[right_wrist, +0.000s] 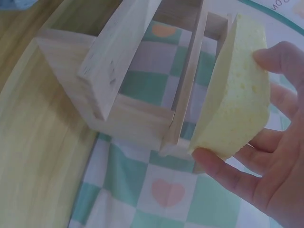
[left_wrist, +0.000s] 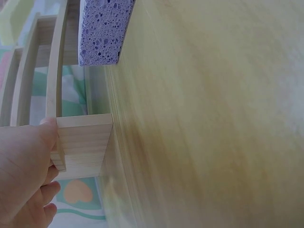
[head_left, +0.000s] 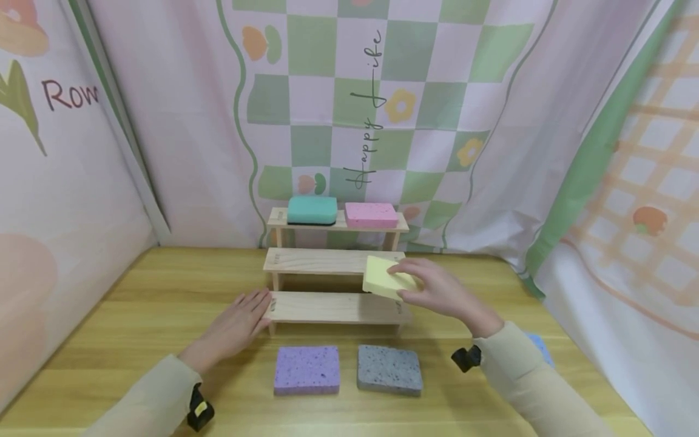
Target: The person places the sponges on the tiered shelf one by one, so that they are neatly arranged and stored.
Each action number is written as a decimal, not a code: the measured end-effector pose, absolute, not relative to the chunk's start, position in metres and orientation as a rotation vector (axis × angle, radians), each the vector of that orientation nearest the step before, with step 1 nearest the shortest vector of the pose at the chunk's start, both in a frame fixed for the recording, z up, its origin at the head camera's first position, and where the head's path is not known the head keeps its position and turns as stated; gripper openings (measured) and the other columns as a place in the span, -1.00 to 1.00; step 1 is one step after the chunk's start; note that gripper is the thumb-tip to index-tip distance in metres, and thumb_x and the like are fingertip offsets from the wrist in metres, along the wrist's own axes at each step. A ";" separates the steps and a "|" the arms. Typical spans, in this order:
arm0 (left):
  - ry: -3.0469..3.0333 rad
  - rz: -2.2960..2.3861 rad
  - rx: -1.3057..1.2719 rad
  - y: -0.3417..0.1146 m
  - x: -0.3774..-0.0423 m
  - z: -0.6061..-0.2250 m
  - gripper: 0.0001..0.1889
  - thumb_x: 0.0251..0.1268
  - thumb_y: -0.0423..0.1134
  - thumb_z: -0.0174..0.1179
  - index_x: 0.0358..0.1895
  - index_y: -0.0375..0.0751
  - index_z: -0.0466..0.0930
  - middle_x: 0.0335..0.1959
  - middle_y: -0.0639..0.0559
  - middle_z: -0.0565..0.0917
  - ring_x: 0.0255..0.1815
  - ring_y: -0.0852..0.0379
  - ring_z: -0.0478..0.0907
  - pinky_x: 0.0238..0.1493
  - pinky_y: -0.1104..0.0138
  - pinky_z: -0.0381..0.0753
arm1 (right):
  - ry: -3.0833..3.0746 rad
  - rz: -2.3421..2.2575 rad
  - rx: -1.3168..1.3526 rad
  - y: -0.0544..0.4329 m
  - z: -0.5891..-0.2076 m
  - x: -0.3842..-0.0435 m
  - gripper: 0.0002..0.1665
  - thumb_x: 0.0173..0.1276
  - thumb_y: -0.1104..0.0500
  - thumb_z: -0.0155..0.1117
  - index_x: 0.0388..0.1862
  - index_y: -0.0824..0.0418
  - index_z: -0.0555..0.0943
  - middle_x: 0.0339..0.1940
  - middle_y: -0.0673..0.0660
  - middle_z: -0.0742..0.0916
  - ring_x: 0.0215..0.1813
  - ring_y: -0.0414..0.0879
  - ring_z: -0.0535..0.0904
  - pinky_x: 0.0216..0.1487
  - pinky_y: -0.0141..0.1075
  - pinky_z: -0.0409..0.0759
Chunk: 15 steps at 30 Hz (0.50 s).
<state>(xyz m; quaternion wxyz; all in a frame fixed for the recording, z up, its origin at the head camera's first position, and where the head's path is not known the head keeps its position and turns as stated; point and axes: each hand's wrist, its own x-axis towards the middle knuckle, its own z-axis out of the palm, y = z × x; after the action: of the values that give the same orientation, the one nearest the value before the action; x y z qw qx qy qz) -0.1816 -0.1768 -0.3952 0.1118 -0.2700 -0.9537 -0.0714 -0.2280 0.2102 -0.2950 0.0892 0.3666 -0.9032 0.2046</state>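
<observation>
My right hand [head_left: 439, 290] pinches a pale yellow sponge [head_left: 381, 276] between thumb and fingers, holding it tilted. In the head view the sponge overlaps the right end of the middle step of a three-step wooden shelf [head_left: 322, 308]. Seen from the right wrist, the yellow sponge [right_wrist: 232, 95] is up beside the boards, with fingers along its edges. My left hand [head_left: 237, 325] grips the left end of the lowest step. In the left wrist view its thumb [left_wrist: 47, 130] lies at the board's edge and the other fingers are past the board's end.
On the top step sit a teal sponge [head_left: 312, 210] with a dark base and a pink sponge [head_left: 371, 215]. A purple sponge [head_left: 307, 370] and a grey sponge [head_left: 389, 370] lie before the shelf. Something blue [head_left: 540, 347] shows partly behind the right sleeve. A printed curtain [head_left: 207, 182] hangs behind.
</observation>
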 end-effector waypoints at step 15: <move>-2.781 -0.204 -0.798 -0.178 -0.185 -0.400 -0.47 0.41 -0.16 -0.03 0.26 -0.53 0.24 0.27 -0.37 0.27 0.28 -0.27 0.19 0.27 -0.06 0.13 | -2.704 0.518 1.180 0.175 -0.292 -0.244 -0.54 0.18 0.07 0.25 0.10 0.06 0.54 0.19 0.22 0.50 0.21 0.13 0.36 0.17 0.06 0.34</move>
<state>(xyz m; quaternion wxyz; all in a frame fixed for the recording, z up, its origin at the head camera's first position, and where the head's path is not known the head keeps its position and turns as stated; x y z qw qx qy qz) -0.1851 -0.1775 -0.4003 0.1205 -0.2733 -0.9518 -0.0698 -0.2439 0.1751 -0.2917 0.0732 0.3929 -0.9003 0.1725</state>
